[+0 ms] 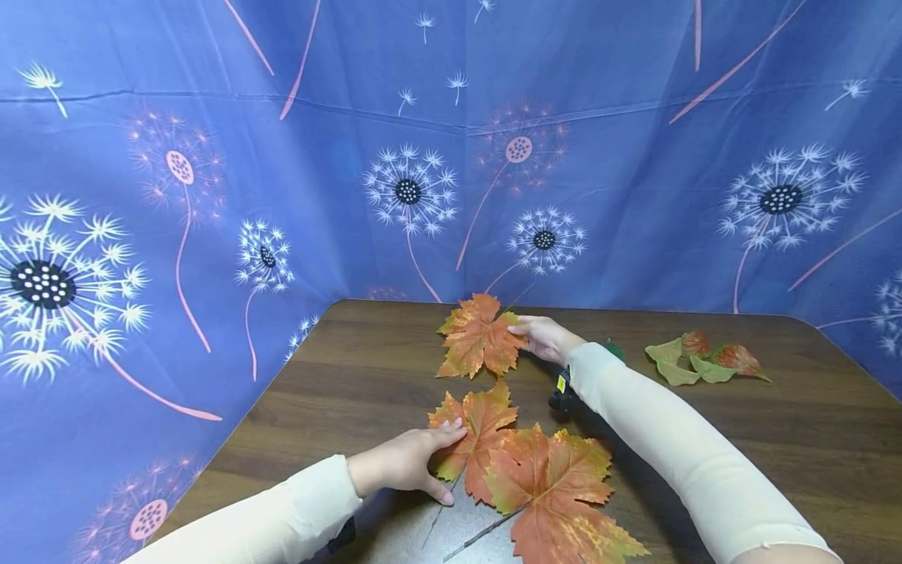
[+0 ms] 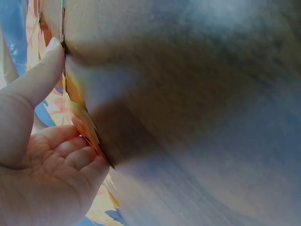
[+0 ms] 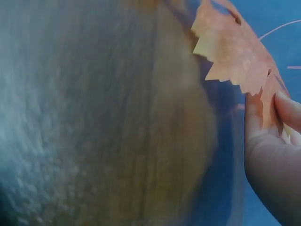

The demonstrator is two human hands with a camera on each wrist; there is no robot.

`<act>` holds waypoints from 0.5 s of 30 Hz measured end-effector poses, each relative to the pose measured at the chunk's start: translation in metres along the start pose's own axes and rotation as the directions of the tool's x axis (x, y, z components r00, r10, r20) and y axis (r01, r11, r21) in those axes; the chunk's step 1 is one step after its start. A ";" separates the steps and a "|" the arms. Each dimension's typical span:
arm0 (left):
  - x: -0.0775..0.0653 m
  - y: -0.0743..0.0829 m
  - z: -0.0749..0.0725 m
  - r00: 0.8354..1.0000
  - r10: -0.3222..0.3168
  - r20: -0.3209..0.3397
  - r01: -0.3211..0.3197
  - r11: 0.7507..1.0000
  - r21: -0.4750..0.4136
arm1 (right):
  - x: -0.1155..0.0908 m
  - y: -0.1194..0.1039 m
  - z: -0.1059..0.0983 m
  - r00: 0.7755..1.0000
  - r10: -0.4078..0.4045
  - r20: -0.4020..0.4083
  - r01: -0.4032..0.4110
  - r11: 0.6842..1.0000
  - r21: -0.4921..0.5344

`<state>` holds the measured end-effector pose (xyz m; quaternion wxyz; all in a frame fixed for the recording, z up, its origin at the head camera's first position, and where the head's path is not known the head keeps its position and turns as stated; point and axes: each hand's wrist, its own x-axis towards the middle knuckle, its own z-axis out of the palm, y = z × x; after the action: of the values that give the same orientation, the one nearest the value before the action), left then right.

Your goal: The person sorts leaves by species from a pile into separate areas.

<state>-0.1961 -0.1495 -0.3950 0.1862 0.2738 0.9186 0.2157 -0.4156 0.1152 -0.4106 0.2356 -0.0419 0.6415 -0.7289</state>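
An orange artificial maple leaf (image 1: 481,335) is held up at the far side of the table. My right hand (image 1: 543,338) pinches its right edge; the right wrist view shows the thumb on the leaf (image 3: 240,52) and fingers behind it. Nearer to me, my left hand (image 1: 409,462) rests on a second maple leaf (image 1: 486,427), thumb and fingers spread. In the left wrist view, the thumb (image 2: 44,75) touches the dark stem, and the fingers lie along the leaf's edge (image 2: 84,125). A third maple leaf (image 1: 557,489) overlaps the second, its stem pointing toward the lower left.
Several green and reddish leaves (image 1: 705,360) lie together on the right side of the brown wooden table (image 1: 810,415). A small dark green object (image 1: 615,349) shows partly behind the right sleeve. A blue dandelion-print cloth (image 1: 620,188) hangs beyond the table's far edge and along the left.
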 end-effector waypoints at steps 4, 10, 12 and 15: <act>0.002 0.001 -0.001 1.000 -0.013 0.018 0.013 1.000 0.012 | 0.006 0.004 -0.004 1.000 -0.014 -0.015 0.012 0.996 -0.084; 0.003 0.001 -0.002 0.999 -0.020 0.033 0.019 1.000 0.020 | 0.010 0.004 -0.007 0.999 -0.041 -0.030 0.034 0.975 -0.220; 0.003 0.000 -0.002 0.999 -0.018 0.031 0.017 1.000 0.021 | 0.012 0.003 -0.007 0.998 -0.049 -0.028 0.041 0.970 -0.241; 0.003 0.001 -0.002 0.999 -0.015 0.032 0.015 1.000 0.018 | 0.015 0.002 -0.007 0.998 -0.052 -0.039 0.040 0.963 -0.266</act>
<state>-0.1991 -0.1475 -0.3942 0.1999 0.2719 0.9195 0.2017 -0.4311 0.1155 -0.4179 0.1963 -0.0711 0.7372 -0.6426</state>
